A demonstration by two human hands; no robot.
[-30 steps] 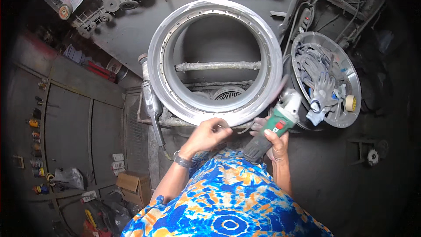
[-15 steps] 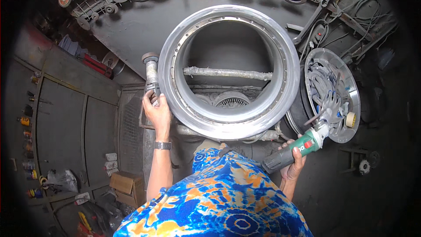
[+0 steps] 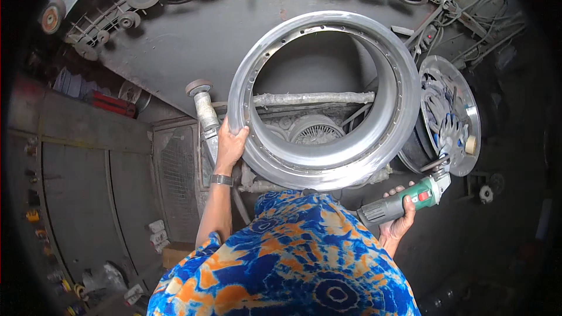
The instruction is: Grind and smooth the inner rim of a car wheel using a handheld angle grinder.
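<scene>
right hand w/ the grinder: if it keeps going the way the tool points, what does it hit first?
Likely the shallow metal dish holding gloves: the grinder in the right hand points up-right at its lower rim. Depth unclear.

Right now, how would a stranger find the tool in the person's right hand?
Start at the large silver metal ring in the middle. Below its lower right edge, the right hand holds an angle grinder. Its green body and dark grey handle set it apart from the grey metal around it.

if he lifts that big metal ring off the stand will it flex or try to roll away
The metal ring looks like thick polished metal, so probably rigid and heavy for its size. Round and standing on edge, it would likely roll or tip once freed. The left hand grips the smooth rim alone, which may be slippery.
</scene>
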